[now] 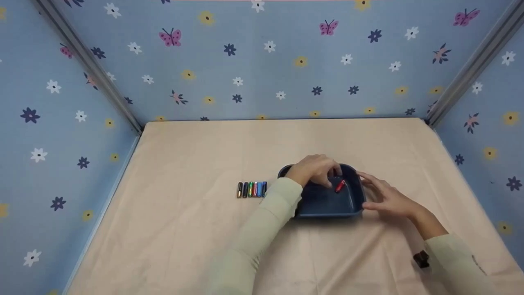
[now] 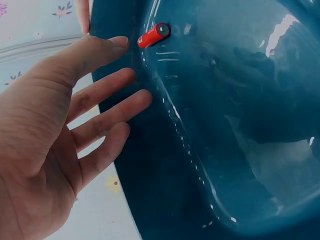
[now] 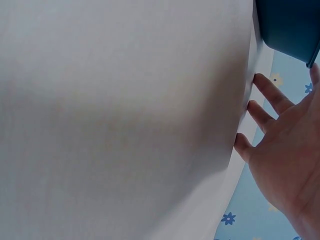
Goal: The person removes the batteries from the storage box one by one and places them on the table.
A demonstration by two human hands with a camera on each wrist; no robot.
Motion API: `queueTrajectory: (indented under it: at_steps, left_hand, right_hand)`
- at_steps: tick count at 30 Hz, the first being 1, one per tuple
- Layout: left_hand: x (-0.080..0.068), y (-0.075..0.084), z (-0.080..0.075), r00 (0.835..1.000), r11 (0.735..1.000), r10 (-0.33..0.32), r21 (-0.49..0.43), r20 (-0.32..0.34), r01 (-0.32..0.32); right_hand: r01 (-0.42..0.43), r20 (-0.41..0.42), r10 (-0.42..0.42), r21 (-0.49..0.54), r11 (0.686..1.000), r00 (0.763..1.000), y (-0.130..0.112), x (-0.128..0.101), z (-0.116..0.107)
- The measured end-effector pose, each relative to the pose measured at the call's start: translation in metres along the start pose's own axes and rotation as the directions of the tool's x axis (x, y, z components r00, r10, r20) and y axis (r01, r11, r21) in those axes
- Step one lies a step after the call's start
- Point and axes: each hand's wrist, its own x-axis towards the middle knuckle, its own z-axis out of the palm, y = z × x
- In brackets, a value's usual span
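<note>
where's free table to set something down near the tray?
Bare cloth lies in front of the blue tray, behind it toward the back wall, and left of the battery row. Crowded: left hand over the tray with the red battery, right hand beside it.

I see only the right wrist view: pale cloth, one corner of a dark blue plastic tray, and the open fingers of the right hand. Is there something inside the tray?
Observer: Yes. One red cylindrical battery lies inside the dark blue plastic tray.
Operator: Where is the left hand?
Observer: The left hand is at the tray's far left part, close to the battery. In the left wrist view its fingers are straight and hold nothing.
Operator: Are there other batteries outside the tray?
Observer: Yes. A row of small batteries in mixed colours lies on the beige cloth, to the left of the tray.
</note>
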Motion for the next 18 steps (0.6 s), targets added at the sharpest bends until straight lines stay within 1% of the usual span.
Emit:
queueTrajectory:
  at_steps: [4,7,10,13,18]
  left_hand:
    - [0.006,0.004,0.005,1.000,0.999,-0.013,-0.033,0.004,0.013]
    - [0.011,0.006,0.012,1.000,0.998,-0.029,-0.064,0.008,0.029]
    - [0.014,0.007,0.019,0.999,0.997,-0.033,-0.073,0.010,0.034]
    - [0.015,0.007,0.024,0.999,0.997,-0.033,-0.075,0.003,0.033]
    - [0.016,0.008,0.029,0.999,0.995,-0.040,-0.091,-0.019,0.038]
  right_hand:
    - [-0.007,0.000,0.007,-0.002,1.000,1.000,0.002,0.000,0.001]
    - [-0.015,-0.002,0.015,-0.008,1.000,1.000,0.003,0.000,0.002]
    - [-0.005,-0.004,0.005,-0.015,1.000,1.000,0.003,-0.001,0.003]
    - [-0.002,-0.005,0.002,-0.005,1.000,1.000,0.003,-0.001,0.002]
    - [-0.012,0.002,0.012,0.002,1.000,1.000,0.003,-0.001,0.001]
